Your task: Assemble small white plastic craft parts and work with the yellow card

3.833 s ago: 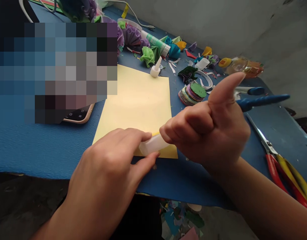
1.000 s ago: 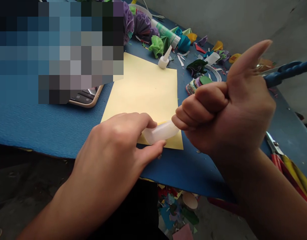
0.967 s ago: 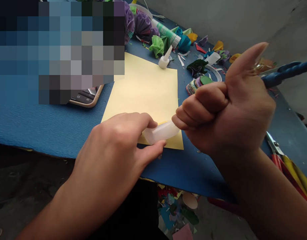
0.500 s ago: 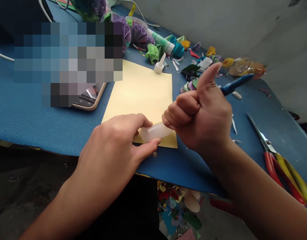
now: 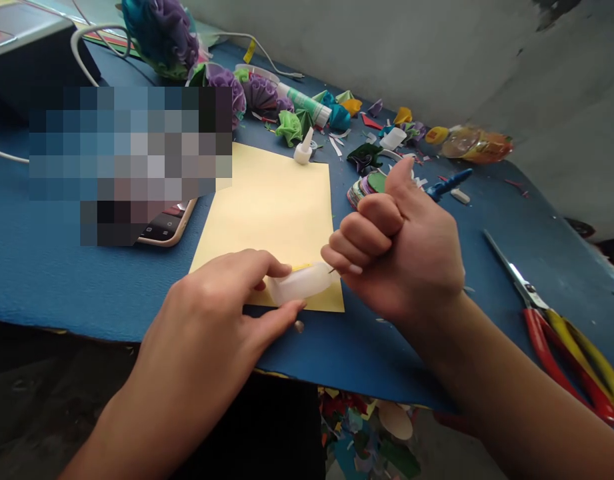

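The bare right hand [image 5: 404, 250] hides whether a twisted blue rod [image 5: 453, 184] joins the thin dark tip [image 5: 331, 271] at the fist's nine o'clock. The bare left hand [image 5: 211, 300] covers the nine-o'clock end of a translucent white plastic bottle [image 5: 303, 283]. Pixelation masks most of a pale-cased, dark-screened smartphone [image 5: 163, 230]. The view's top edge crops a purple-and-blue paper flower ball [image 5: 159, 33] toward eleven o'clock.

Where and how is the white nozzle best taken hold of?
Probably by its wide round base, approached from the near side: the white nozzle stands with its narrow spout up, bare yellow paper lies in front, and a green paper flower sits beyond it.
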`<state>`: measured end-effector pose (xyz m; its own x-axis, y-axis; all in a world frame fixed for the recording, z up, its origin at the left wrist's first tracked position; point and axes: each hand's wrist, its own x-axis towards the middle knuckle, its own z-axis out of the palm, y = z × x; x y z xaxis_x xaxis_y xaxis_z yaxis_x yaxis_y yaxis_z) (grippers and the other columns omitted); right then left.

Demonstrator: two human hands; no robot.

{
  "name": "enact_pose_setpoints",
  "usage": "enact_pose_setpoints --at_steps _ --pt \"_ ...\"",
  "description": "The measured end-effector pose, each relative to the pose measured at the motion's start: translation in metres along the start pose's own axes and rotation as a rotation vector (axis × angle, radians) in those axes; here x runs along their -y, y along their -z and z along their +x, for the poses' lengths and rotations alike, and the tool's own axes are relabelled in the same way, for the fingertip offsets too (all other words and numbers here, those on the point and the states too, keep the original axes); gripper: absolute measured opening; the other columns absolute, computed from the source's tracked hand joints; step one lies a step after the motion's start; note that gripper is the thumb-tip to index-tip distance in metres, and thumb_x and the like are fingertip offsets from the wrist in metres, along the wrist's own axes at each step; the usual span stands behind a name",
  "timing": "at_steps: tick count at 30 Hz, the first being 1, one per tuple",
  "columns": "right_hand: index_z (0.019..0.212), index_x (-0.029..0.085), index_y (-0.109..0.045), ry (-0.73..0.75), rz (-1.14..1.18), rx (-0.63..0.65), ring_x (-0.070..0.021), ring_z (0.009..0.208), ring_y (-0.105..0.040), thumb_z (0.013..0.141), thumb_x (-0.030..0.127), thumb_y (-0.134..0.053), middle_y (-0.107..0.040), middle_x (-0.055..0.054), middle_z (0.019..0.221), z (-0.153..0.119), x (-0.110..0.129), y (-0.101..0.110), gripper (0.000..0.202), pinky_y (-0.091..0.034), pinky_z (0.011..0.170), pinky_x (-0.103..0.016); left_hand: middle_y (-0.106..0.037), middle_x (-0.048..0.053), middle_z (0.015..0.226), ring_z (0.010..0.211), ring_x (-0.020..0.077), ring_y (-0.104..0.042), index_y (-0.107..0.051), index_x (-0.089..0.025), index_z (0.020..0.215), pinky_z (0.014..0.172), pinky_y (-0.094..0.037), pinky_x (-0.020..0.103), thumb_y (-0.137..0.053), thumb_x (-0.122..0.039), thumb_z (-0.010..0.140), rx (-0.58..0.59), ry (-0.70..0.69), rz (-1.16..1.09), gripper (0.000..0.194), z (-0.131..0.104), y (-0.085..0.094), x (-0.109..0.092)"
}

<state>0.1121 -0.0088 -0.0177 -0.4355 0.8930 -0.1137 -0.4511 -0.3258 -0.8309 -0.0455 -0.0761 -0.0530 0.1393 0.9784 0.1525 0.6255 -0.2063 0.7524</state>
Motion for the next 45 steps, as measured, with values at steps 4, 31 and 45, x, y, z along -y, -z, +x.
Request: enact_pose_setpoints --at_steps 4,31,45 --pt "0.044 0.016 -0.006 0.095 -0.121 0.061 -0.0068 0.034 -0.011 0.088 0.067 -0.014 -0.006 0.005 0.037 -0.004 -0.001 -0.002 0.068 -0.016 0.035 -0.025 -0.066 -0.002 0.080 0.073 0.0199 -0.064 -0.057 -0.025 0.084 0.061 -0.045 0.031 -0.070 -0.027 0.073 -0.027 -0.060 0.102 0.017 0.000 -0.001 -0.003" --pt "0.046 0.024 -0.054 0.320 -0.587 0.038 -0.0041 0.037 -0.014 0.078 0.065 -0.047 -0.008 0.005 0.049 -0.009 -0.013 -0.019 0.053 -0.013 0.039 -0.025 -0.063 -0.003 0.077 0.073 0.0184 -0.061 -0.059 -0.023 0.083 0.057 -0.042 0.030 -0.070 -0.031 0.075 -0.071 -0.142 0.134 0.015 -0.001 -0.006 0.000" --pt "0.054 0.026 -0.052 0.277 -0.454 -0.066 -0.0045 0.034 -0.013 0.081 0.054 -0.054 -0.008 0.007 0.047 -0.004 -0.018 -0.019 0.040 -0.013 0.036 -0.023 -0.063 -0.004 0.076 0.067 0.0159 -0.059 -0.060 -0.022 0.081 0.055 -0.039 0.029 -0.069 -0.029 0.074 -0.090 -0.137 0.149 0.014 -0.001 -0.005 -0.001"
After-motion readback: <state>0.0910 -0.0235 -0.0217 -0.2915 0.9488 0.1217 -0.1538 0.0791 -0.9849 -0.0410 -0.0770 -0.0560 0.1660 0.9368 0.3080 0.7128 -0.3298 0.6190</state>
